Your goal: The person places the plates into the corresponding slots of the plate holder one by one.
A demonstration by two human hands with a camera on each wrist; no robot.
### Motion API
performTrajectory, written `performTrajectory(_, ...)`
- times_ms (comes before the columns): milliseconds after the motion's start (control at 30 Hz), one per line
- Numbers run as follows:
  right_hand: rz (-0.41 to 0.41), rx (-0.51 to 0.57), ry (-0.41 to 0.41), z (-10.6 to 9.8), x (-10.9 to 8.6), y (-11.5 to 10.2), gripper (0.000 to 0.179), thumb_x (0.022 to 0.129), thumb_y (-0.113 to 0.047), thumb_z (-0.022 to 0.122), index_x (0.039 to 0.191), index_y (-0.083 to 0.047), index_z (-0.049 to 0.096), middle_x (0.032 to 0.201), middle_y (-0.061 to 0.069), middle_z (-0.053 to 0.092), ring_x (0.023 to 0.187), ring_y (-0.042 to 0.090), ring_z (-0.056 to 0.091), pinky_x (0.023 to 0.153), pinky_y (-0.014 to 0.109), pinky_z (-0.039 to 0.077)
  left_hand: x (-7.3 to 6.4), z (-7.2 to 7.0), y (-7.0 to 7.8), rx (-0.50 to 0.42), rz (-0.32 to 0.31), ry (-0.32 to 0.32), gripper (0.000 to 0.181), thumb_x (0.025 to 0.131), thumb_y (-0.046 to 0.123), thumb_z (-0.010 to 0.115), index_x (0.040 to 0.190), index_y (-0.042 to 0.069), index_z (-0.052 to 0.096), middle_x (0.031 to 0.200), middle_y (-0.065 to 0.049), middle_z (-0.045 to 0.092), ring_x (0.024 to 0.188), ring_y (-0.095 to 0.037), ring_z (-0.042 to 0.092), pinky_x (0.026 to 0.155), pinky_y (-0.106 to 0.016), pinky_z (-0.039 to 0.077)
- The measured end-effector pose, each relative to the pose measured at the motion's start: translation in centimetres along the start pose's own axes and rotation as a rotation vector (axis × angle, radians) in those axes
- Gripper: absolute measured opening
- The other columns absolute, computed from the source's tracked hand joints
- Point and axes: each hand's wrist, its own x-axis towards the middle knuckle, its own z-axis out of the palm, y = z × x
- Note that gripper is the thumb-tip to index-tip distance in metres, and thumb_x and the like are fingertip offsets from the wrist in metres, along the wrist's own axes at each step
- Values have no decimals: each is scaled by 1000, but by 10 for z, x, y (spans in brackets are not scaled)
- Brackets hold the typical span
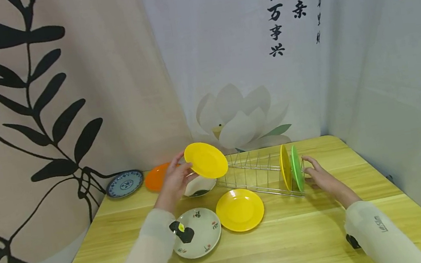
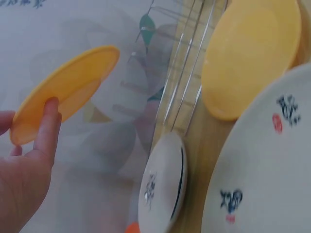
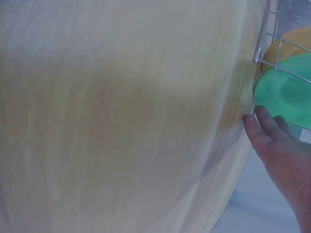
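My left hand holds a yellow plate by its edge, raised and tilted above the table to the left of the wire dish rack. In the left wrist view, the fingers lie against the underside of that plate, with the thumb at its rim. A green plate and another yellow plate stand upright at the rack's right end. Beside the green plate, my right hand has its fingertips at the end of the rack. The right wrist view shows these fingers extended, close to the green plate's rim.
A third yellow plate lies flat in front of the rack, next to a patterned white plate. Behind the left hand are a smaller white dish, an orange plate and a blue-and-white plate. Printed curtains border the table.
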Motion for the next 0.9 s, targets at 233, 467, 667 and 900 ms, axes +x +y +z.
performTrajectory(233, -1, -2, 10, -1, 0, 1, 63, 108, -35, 26, 158, -17, -9, 156, 37, 0, 136, 58, 25, 109, 71, 23, 2, 34, -5, 27, 21, -60, 59, 95, -5, 55, 149, 12, 39, 112, -15, 62, 83, -19, 67, 80, -37, 60)
performTrajectory(467, 1, 3, 7, -1, 0, 1, 65, 108, -37, 28, 158, -17, -8, 156, 37, 2, 136, 58, 25, 109, 71, 22, 6, 73, -6, 29, -1, -107, 59, 94, -3, 58, 147, 15, 43, 107, -14, 63, 86, -22, 67, 80, -37, 60)
performTrajectory(667, 8, 12, 14, -1, 0, 0, 66, 107, -38, 29, 158, -18, -8, 157, 36, 3, 136, 56, 26, 109, 71, 22, 12, 99, -14, 34, -4, -146, 59, 93, -4, 59, 147, 16, 44, 115, -17, 62, 92, -25, 68, 85, -42, 58)
performTrajectory(900, 10, 15, 15, 0, -2, -1, 67, 107, -41, 29, 158, -19, -8, 157, 35, 4, 137, 56, 25, 109, 70, 21, 17, 125, -23, 89, -2, -197, 59, 94, -2, 61, 148, 16, 43, 126, -20, 59, 104, -32, 66, 87, -43, 57)
